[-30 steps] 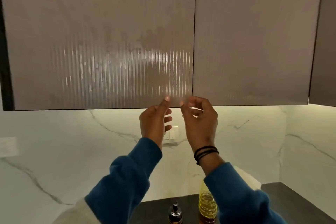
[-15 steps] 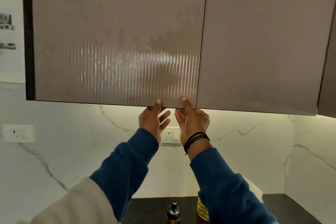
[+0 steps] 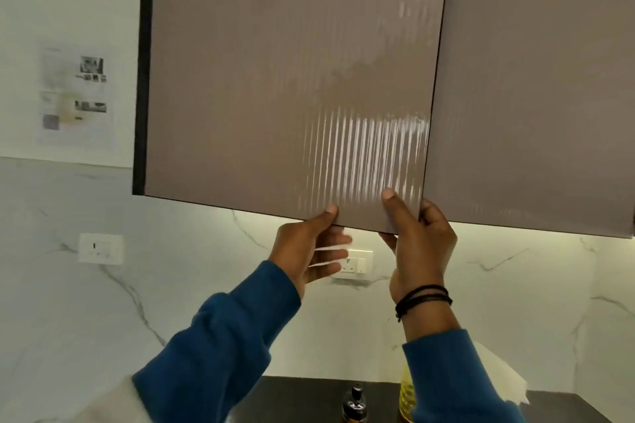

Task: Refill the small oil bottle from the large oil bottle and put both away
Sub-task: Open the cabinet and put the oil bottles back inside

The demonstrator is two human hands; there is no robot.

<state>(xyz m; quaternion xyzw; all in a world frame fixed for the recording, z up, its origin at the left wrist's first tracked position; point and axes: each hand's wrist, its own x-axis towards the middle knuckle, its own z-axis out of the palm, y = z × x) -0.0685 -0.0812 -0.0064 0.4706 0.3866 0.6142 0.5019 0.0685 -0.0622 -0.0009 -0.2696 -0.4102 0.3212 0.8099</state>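
Both my hands grip the bottom edge of the left cabinet door (image 3: 275, 79), a ribbed taupe panel that has swung a little out from the right door (image 3: 536, 96). My left hand (image 3: 305, 251) has its thumb on the door's front and its fingers behind the edge. My right hand (image 3: 419, 244) pinches the door's lower right corner, thumb in front. On the dark counter below stand the small oil bottle (image 3: 355, 403) with a black cap and the large yellow oil bottle (image 3: 407, 391), mostly hidden by my right sleeve.
A marble backsplash (image 3: 515, 302) runs behind the counter (image 3: 302, 398), with a wall socket (image 3: 355, 265) between my hands and another socket (image 3: 99, 247) at left. A printed sheet (image 3: 75, 96) hangs on the wall at left. Something white (image 3: 505, 378) lies by my right sleeve.
The left door's lower right corner has come forward from the right door. Both hands went from touching its bottom edge to gripping it. The view has shifted left.
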